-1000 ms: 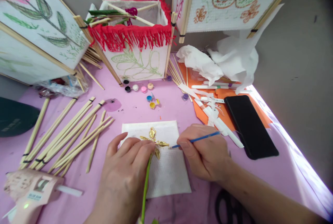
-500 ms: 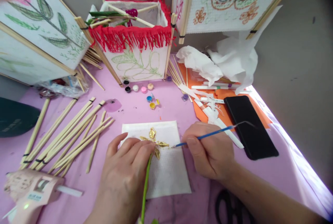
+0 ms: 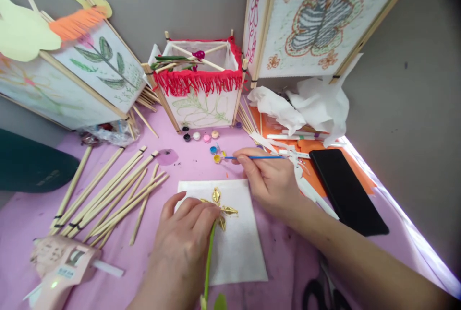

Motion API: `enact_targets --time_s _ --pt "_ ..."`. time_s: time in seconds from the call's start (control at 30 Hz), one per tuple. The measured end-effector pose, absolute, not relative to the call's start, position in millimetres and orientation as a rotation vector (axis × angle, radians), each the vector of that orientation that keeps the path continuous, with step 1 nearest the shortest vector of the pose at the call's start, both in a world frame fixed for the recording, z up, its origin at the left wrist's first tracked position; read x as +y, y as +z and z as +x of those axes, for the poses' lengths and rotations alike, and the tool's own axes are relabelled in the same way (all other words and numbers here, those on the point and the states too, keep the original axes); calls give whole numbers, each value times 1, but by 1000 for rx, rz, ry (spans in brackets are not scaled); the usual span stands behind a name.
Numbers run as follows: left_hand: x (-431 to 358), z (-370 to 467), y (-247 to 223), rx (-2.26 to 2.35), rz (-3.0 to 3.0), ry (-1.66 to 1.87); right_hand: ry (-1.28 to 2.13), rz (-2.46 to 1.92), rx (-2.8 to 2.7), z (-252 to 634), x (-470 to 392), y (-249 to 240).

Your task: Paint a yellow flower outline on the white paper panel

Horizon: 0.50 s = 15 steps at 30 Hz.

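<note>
Two hands at work on a gold-painted flower on a pink tabletop (image 3: 187, 154).

At far left a glue gun (image 3: 61, 267) is lying, with bamboo sticks (image 3: 108, 195) fanned out beside it. A green stem (image 3: 209, 257) is pinched by the left hand (image 3: 183, 247), fingers curled, the gold flower (image 3: 219, 204) resting on white paper (image 3: 234, 233). Just above, a blue brush (image 3: 257, 158) is gripped by the right hand (image 3: 270, 180), its tip dipped at a yellow paint pot (image 3: 217, 159). Paper lanterns (image 3: 201, 84) are stood behind. At right a black phone (image 3: 345, 190) is laid on orange paper (image 3: 320, 166).
</note>
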State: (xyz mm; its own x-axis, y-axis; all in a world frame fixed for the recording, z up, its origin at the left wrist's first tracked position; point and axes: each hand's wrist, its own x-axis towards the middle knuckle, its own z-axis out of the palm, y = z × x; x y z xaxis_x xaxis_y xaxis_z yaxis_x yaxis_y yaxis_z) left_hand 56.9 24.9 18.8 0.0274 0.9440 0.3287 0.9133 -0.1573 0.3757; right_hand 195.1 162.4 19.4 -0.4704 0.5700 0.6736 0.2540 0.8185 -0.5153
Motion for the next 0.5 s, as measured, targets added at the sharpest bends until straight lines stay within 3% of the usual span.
enact_targets --time_s 0.23,0.5 --pt "25 57 19 2006 2225 791 300 -752 -2228 177 173 10" --pt "25 57 20 2012 2210 776 430 -801 -2244 170 181 9"
